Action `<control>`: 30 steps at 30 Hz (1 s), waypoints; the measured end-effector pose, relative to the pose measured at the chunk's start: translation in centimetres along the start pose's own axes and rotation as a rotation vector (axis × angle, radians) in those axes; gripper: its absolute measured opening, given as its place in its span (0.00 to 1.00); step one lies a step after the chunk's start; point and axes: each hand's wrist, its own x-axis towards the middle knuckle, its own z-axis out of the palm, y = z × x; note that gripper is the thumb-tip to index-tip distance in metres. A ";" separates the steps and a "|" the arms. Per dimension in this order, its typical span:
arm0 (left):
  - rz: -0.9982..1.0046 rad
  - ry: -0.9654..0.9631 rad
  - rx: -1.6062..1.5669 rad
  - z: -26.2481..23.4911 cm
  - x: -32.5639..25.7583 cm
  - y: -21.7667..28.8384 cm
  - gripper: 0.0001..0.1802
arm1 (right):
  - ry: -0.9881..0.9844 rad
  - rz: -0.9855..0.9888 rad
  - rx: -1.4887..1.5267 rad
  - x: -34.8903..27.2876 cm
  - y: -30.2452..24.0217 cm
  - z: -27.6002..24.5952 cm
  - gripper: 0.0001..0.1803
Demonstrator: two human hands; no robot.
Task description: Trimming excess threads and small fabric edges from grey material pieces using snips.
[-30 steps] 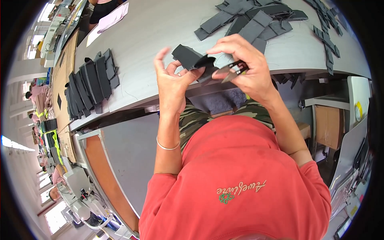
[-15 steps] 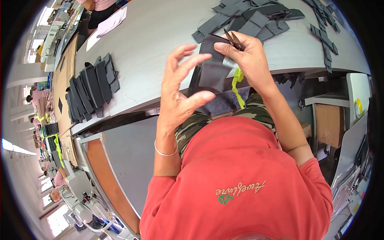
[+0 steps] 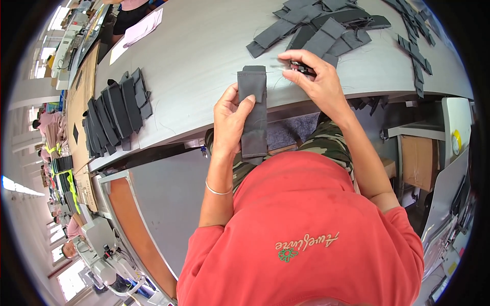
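A long dark grey fabric strip (image 3: 253,122), sewn and folded, hangs over the table's near edge. My left hand (image 3: 230,115) pinches it at mid-length, thumb on top and fingers behind. To the right of the strip's upper end, my right hand (image 3: 319,84) holds small black thread snips (image 3: 302,68) in its curled fingers. Their blades point left, smeared by motion, and are apart from the fabric. Loose threads stick out near the strip's top end.
On the pale table (image 3: 194,61) lies a heap of grey fabric pieces (image 3: 326,30) at the far right. A neat row of similar strips (image 3: 115,112) rests at the left. Pink and white papers (image 3: 143,28) lie farther back, near another person (image 3: 131,18). A cardboard box (image 3: 418,162) sits below at right.
My left hand, open before, has closed on the fabric strip, which now lies straight and lengthwise. My right hand has let go of the fabric and keeps the snips.
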 end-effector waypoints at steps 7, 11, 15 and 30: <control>-0.104 0.019 -0.139 0.5 0.3 0.2 0.12 | 0.011 -0.184 -0.312 -0.9 -0.8 0.2 0.11; -0.101 0.041 -0.142 0.5 0.4 0.2 0.12 | 0.035 -0.195 -0.295 -1.6 -0.7 1.0 0.11; -0.121 0.058 -0.152 0.5 0.4 0.2 0.12 | 0.039 -0.267 -0.384 -2.2 -0.4 1.4 0.12; -0.121 -0.015 -0.265 0.4 0.0 0.0 0.13 | 0.027 -0.277 -0.441 -2.7 -0.4 1.3 0.12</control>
